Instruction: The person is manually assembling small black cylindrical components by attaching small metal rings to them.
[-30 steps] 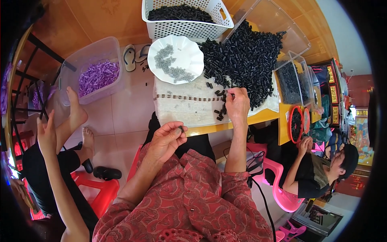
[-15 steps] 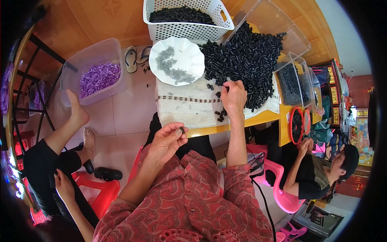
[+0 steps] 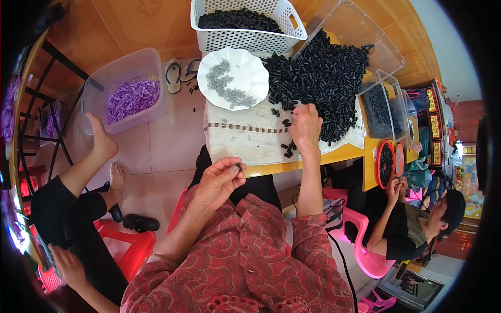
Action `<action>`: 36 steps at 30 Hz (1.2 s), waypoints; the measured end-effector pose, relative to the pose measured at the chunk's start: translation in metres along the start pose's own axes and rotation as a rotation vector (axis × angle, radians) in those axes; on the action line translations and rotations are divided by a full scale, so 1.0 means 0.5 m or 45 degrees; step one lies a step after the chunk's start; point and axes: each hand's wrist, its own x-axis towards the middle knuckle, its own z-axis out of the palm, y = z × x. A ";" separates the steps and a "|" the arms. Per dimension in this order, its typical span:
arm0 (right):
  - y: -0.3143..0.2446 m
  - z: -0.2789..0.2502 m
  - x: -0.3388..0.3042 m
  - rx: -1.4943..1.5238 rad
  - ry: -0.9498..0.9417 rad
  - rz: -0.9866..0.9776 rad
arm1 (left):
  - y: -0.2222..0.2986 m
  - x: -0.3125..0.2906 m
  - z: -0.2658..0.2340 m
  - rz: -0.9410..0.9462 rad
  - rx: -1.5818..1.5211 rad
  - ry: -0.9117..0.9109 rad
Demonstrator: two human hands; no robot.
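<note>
My left hand (image 3: 222, 182) is pinched near the table's front edge, above my lap. Between its thumb and fingers is a small black piece (image 3: 238, 166), mostly covered by the fingertips. At the near edge of a heap of short black plastic pieces (image 3: 318, 78), my right hand (image 3: 307, 130) rests with its fingers curled together; whatever they hold is hidden. A few loose black pieces (image 3: 288, 151) lie beside it on the whitish cloth (image 3: 229, 141). A white scalloped plate (image 3: 255, 73) with small clear pieces (image 3: 235, 96) stands left of the heap.
A white perforated basket (image 3: 245, 40) of black pieces stands behind the plate. Clear bins (image 3: 383, 104) are at the right. A tub (image 3: 148, 57) of purple pieces sits on the floor at left. People sit on both sides, one by a red-rimmed tray (image 3: 384, 164).
The whole view has shifted slightly. My hands keep nearly the same pose, the right still at the heap's edge. The hand of the person at left has moved lower and further left.
</note>
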 end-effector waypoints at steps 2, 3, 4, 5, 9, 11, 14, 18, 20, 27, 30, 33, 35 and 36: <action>-0.010 -0.014 -0.019 0.096 0.086 0.035 | 0.000 -0.001 0.001 0.003 0.003 0.012; -0.011 -0.016 -0.030 0.100 0.081 0.033 | 0.000 -0.001 0.002 0.006 0.004 0.008; -0.014 -0.021 -0.041 0.544 -0.010 0.142 | 0.000 -0.001 0.004 0.008 0.003 0.003; -0.020 -0.027 -0.054 0.986 -0.104 0.252 | 0.000 -0.001 0.004 0.009 0.002 0.009; -0.058 -0.046 -0.113 1.513 -0.282 0.401 | -0.002 -0.001 0.003 0.017 -0.017 -0.002; -0.084 -0.055 -0.131 1.603 -0.296 0.429 | -0.001 0.000 0.002 0.022 -0.021 -0.006; -0.115 -0.067 -0.157 1.733 -0.326 0.443 | -0.002 0.001 0.001 0.028 -0.037 -0.015; -0.147 -0.072 -0.185 1.771 -0.341 0.502 | -0.002 0.000 0.001 0.033 -0.037 -0.018; -0.155 -0.072 -0.199 1.765 -0.361 0.485 | -0.003 0.000 0.002 0.043 -0.026 -0.012; -0.184 -0.078 -0.224 1.828 -0.382 0.451 | -0.003 0.000 -0.003 0.094 -0.093 -0.014; -0.190 -0.079 -0.229 1.840 -0.390 0.416 | -0.002 0.000 -0.002 0.090 -0.119 -0.017; -0.195 -0.079 -0.232 1.881 -0.404 0.367 | -0.002 0.000 0.002 0.092 -0.133 -0.020; -0.198 -0.076 -0.234 1.911 -0.414 0.339 | -0.003 0.000 0.002 0.096 -0.139 -0.023; -0.200 -0.074 -0.234 1.898 -0.388 0.283 | -0.003 0.000 0.000 0.090 -0.149 -0.023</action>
